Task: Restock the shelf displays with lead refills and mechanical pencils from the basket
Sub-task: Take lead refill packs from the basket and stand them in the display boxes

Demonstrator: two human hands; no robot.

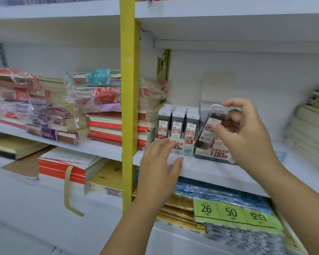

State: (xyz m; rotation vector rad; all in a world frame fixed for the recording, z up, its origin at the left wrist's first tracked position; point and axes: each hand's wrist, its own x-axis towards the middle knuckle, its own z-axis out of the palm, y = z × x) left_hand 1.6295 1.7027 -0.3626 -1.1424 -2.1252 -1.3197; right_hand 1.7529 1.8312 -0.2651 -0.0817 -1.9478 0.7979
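The left hand (160, 159) is lying open, fingers loosely extended, over the front edge of the shelf (201, 172). Its fingertips are reaching the lower front of the left display box (175, 129); contact cannot be confirmed. It is probably steadying that box against sliding while the neighbouring box is being loaded.

The right hand (247, 131) is pinching one lead refill pack (209, 124) between thumb and fingertips. It is holding the pack tilted, with the lower end pointing down toward the right display box (215, 153). The tilt is likely letting the pack's lower edge clear the box's front lip before it is stood upright.

The left display box is showing three full rows and offering no free slot. The two boxes are standing just beside each other, so sideways clearance is tight.

The yellow upright (129, 89) and the notebook stacks (114, 129) are closing off the left side. Bare shelf is lying open to the right, as far as the paper stacks (309, 126). The upper shelf (228, 19) is sitting well above, leaving free headroom for a descent from above.
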